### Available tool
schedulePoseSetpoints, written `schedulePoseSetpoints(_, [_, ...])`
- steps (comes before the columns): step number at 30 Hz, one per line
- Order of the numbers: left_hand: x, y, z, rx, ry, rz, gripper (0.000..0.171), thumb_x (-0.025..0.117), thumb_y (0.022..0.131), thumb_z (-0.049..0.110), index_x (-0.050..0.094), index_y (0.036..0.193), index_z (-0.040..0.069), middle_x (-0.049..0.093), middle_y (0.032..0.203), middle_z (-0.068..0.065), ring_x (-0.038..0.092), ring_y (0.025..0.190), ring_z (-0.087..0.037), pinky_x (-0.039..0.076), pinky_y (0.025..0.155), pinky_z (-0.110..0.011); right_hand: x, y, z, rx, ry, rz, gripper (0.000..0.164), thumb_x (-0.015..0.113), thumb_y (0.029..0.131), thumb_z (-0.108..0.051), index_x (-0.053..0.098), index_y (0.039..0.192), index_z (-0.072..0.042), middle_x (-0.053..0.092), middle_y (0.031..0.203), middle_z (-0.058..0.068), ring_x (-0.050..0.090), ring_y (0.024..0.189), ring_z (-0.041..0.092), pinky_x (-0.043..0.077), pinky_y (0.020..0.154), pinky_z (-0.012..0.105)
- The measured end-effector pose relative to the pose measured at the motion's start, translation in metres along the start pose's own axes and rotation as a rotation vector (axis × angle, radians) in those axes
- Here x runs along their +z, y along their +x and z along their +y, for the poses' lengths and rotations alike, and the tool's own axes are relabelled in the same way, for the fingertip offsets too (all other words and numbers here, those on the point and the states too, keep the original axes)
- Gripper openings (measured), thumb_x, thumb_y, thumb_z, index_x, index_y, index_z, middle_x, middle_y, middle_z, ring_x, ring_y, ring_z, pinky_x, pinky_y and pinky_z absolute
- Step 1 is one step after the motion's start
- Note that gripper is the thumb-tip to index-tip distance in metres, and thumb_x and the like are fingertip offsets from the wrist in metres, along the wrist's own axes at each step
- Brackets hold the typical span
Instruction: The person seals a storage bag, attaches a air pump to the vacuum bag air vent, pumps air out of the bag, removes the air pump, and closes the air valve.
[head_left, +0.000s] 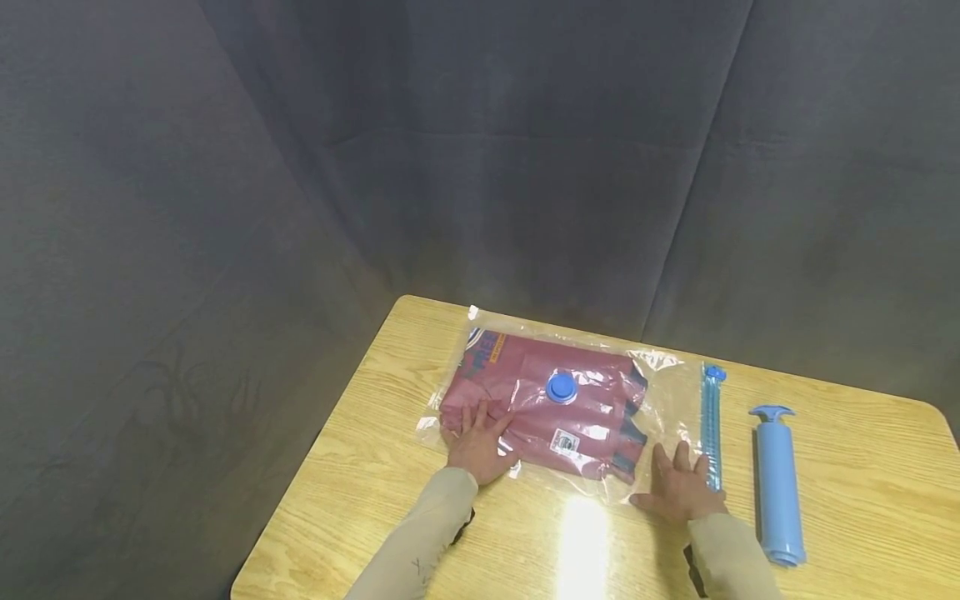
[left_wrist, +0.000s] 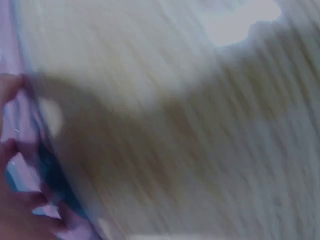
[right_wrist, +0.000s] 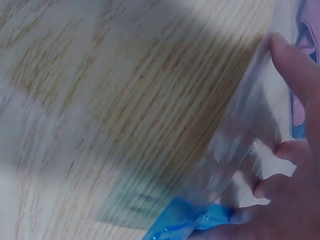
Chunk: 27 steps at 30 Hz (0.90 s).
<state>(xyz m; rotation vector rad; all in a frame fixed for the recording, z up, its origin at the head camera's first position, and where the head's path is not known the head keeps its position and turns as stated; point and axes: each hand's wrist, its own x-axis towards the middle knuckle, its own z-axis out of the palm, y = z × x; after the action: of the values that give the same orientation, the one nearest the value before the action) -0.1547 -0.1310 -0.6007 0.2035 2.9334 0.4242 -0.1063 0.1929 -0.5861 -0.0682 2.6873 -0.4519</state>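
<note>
bag point(head_left: 672, 392) of clear plastic lies flat on the wooden table point(head_left: 877, 483) in the head view, its long axis running left to right, mostly just beyond the fingers, with maroon cloth point(head_left: 536, 417) folded inside. the left hand point(head_left: 477, 446) rests on its near left part, fingers spread and fairly straight, gripping nothing; the right hand point(head_left: 681, 486) lies likewise splayed on the clear near right corner, holding nothing, and is the nearer one to the ribbed blue zip strip point(head_left: 712, 433) along the right end. a round blue valve point(head_left: 561, 387) sits between the hands and beyond them. past the strip, apart from the bag, lies a smooth, cylindrical blue pump point(head_left: 780, 492) with a t-shaped handle at its far end. the left wrist view shows fingertips at the bag's edge over pink and teal folds; it is blurred, so i cannot tell whether they press cloth or only film. in the right wrist view, the thumb reaches along thin, glossy, creased film, and the lowest fingers meet the shiny blue strip, over streaky grain.
</note>
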Motion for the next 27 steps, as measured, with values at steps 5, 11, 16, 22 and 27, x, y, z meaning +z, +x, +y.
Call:
schedulePoseSetpoints(5, [-0.001,0.004,0.012,0.010,-0.014,0.042,0.061,0.060,0.086,0.055,0.052,0.138,0.025,0.028,0.156,-0.019,0.020,0.145,-0.047,0.010,0.108,-0.077,0.003,0.000,0.000,0.009,-0.009,0.010,0.108,0.064,0.078,-0.066,0.021,0.149,0.003,0.003,0.149,0.044,0.004,0.128,0.073,0.025,0.083,0.088])
schedulePoseSetpoints(11, [0.003,0.015,0.023,0.076,-0.027,0.156,0.049,0.061,0.087,0.034,0.059,0.127,0.006,0.041,0.147,-0.019,0.035,0.140,-0.038,0.031,0.113,-0.057,0.001,-0.001,-0.002,0.020,0.001,0.004,0.108,0.065,0.078,-0.064,0.020,0.149,0.003,0.003,0.149,0.043,0.003,0.129,0.073,0.024,0.084,0.088])
schedulePoseSetpoints(16, [0.005,0.023,0.028,0.109,-0.082,0.220,0.044,0.059,0.088,0.027,0.059,0.125,0.004,0.050,0.138,-0.017,0.046,0.132,-0.034,0.037,0.111,-0.052,0.000,-0.001,-0.004,0.038,-0.003,-0.012,0.108,0.067,0.077,-0.062,0.021,0.149,0.003,0.004,0.149,0.043,0.004,0.129,0.073,0.025,0.085,0.088])
schedulePoseSetpoints(22, [0.007,0.040,0.038,0.160,-0.123,0.207,0.042,0.058,0.091,0.025,0.054,0.129,0.007,0.054,0.137,-0.013,0.049,0.131,-0.030,0.038,0.113,-0.044,-0.003,-0.001,-0.006,0.034,-0.017,-0.005,0.106,0.069,0.077,-0.060,0.023,0.148,0.003,0.007,0.149,0.043,0.007,0.129,0.073,0.026,0.084,0.087])
schedulePoseSetpoints(27, [0.015,0.057,0.048,0.174,-0.091,0.202,0.047,0.056,0.093,0.029,0.049,0.134,0.009,0.051,0.142,-0.013,0.042,0.138,-0.032,0.030,0.115,-0.055,-0.001,0.000,-0.006,0.034,-0.031,0.008,0.105,0.069,0.077,-0.060,0.023,0.148,0.003,0.007,0.149,0.043,0.007,0.129,0.072,0.026,0.084,0.087])
